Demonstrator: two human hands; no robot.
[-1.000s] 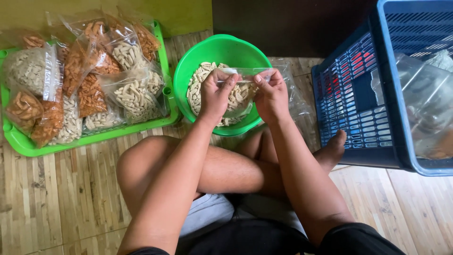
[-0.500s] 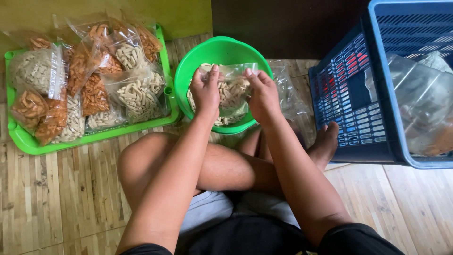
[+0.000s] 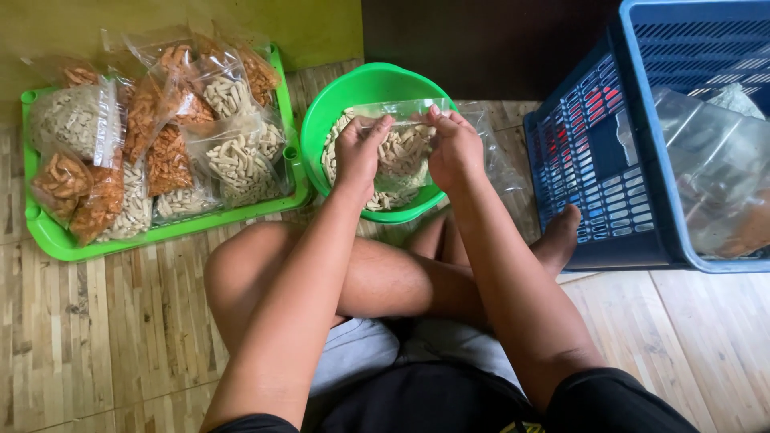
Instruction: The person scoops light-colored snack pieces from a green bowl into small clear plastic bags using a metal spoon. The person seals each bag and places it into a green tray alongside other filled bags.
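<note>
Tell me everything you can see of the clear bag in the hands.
The clear bag is thin, see-through plastic, holding pale stick-shaped snacks. It is held upright over the green bowl, its top edge stretched flat between the two hands. The left hand pinches the top left corner, the right hand the top right. The bag's lower part hangs inside the bowl, above more of the same snacks.

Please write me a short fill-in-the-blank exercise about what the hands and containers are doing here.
1. Both hands, the left hand and right hand, hold a clear ____ of pale snack sticks.
2. They hold it over a round bowl coloured ____.
3. The filled snack packets lie on a green ____.
4. The crate to the person's right is ____.

Missing words: bag; green; tray; blue
</note>
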